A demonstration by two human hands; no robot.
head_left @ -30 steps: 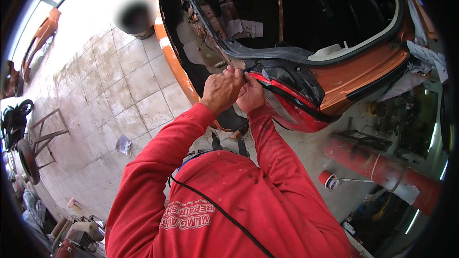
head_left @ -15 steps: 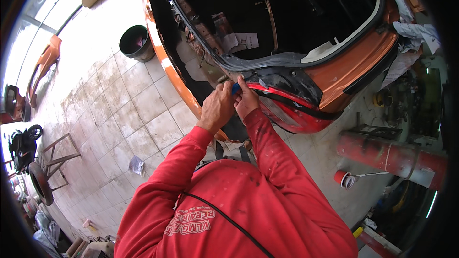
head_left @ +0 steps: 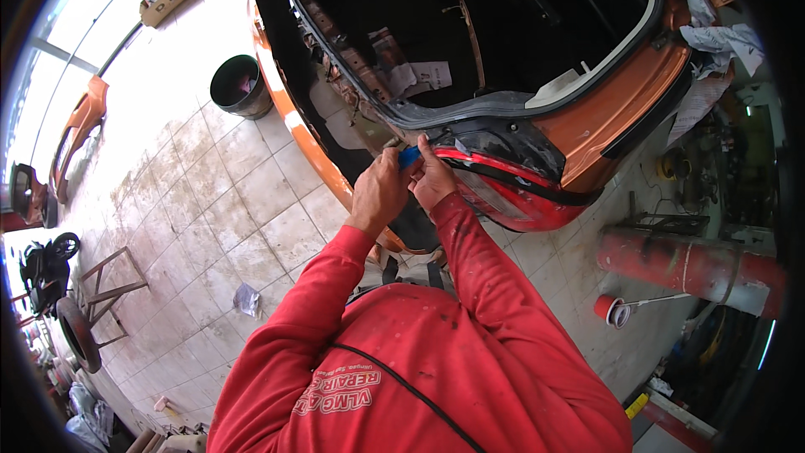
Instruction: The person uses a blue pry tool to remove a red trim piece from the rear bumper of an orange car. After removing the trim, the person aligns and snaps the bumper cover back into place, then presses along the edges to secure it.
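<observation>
A small blue piece [head_left: 409,156], its kind too small to make out, sits between my two hands at the inner end of the red tail light [head_left: 537,208]. My left hand [head_left: 377,190] is closed, with its fingertips pinched on the blue piece. Close beside it, my right hand [head_left: 433,178] has its fingers curled and its thumb pointing up against the light's end; its palm side is hidden, so what it grips does not show. The tail light is on the rear corner of an orange car body [head_left: 620,130], under a black trim panel [head_left: 511,141].
An orange bumper [head_left: 293,122] curves along the car's left side. Beyond it a dark bucket [head_left: 241,88] stands on the tiled floor. A metal frame stand [head_left: 113,294] is at the left. Toward the right are a red cylinder [head_left: 662,260] and a roll of tape [head_left: 618,313].
More of the blue piece shows between my hands, as my left fingers have shifted slightly. My view has moved a little; the car and tail light look the same.
</observation>
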